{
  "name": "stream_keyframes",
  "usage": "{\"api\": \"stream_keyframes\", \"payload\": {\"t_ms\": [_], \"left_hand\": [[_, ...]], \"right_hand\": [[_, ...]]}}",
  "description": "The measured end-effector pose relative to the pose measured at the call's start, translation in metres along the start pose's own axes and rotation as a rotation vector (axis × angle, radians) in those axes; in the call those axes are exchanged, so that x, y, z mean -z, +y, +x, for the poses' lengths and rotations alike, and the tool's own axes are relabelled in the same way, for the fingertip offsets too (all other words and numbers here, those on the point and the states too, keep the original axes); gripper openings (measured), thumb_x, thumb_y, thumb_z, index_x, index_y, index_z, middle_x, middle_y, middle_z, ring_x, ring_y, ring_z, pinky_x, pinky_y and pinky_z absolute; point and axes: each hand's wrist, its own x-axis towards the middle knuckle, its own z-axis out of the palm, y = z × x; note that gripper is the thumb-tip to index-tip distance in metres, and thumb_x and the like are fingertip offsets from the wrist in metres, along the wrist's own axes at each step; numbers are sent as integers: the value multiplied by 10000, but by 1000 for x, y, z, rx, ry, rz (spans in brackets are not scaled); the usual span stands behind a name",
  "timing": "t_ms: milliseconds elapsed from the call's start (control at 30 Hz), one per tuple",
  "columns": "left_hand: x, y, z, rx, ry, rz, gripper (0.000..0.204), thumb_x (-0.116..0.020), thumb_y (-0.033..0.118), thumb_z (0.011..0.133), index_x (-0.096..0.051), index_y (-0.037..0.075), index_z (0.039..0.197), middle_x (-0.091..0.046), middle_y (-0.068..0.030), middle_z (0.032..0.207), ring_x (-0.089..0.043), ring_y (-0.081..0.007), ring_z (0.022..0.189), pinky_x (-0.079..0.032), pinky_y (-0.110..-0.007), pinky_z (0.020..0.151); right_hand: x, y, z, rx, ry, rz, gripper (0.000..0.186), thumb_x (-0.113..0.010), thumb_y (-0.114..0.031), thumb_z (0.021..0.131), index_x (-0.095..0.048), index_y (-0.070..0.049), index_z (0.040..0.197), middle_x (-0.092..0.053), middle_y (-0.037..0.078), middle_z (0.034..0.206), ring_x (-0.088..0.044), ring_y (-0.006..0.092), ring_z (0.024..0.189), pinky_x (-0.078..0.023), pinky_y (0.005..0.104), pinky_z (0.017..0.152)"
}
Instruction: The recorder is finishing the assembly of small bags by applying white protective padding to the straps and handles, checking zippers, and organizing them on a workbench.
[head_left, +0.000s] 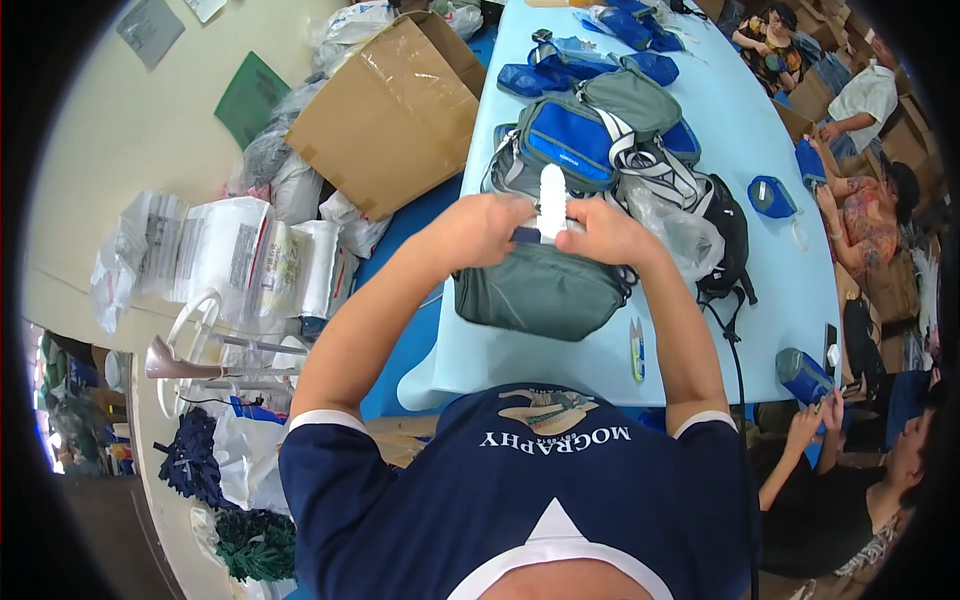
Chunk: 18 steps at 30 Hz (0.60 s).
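Observation:
My left hand (pixel 488 228) and my right hand (pixel 606 230) both grip a white ribbed strip (pixel 552 196) that stands upright between them. Just below the hands a grey-green bag (pixel 545 291) lies on the light blue table (pixel 740 120). Behind the hands sits a heap of blue and grey-green bags (pixel 590 135) with striped straps. A clear plastic wrapper (pixel 672 228) lies to the right of my right hand.
A small snipping tool (pixel 637 350) lies near the table's front edge. Small blue pouches (pixel 772 196) sit at the right. Other people sit along the right side. A large cardboard box (pixel 395 110), white sacks (pixel 235 255) and a stool (pixel 215 360) stand on the floor left.

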Motion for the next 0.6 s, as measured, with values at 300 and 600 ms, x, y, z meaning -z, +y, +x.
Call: {"api": "stream_keyframes", "payload": {"t_ms": [300,600], "left_hand": [[21,11,-8,135,-93,-474,409,-740,271,687,-596,0,958,-624,-140,750,-594,-244,663,-460,-330,627],[15,25,-11,282,79,-497,375,-717,192,714,-566,-34,973,-602,-141,788,-564,-217,693,-450,-319,638]], "right_hand": [[-9,-27,5,23,-64,-197,677,-789,-430,613,-558,-6,1087,-627,94,931,-580,166,852,-460,309,768],[-21,-11,-7,65,95,-419,497,-671,-330,745,-504,-30,1105,-610,179,985,-585,326,928,-461,377,771]]}}
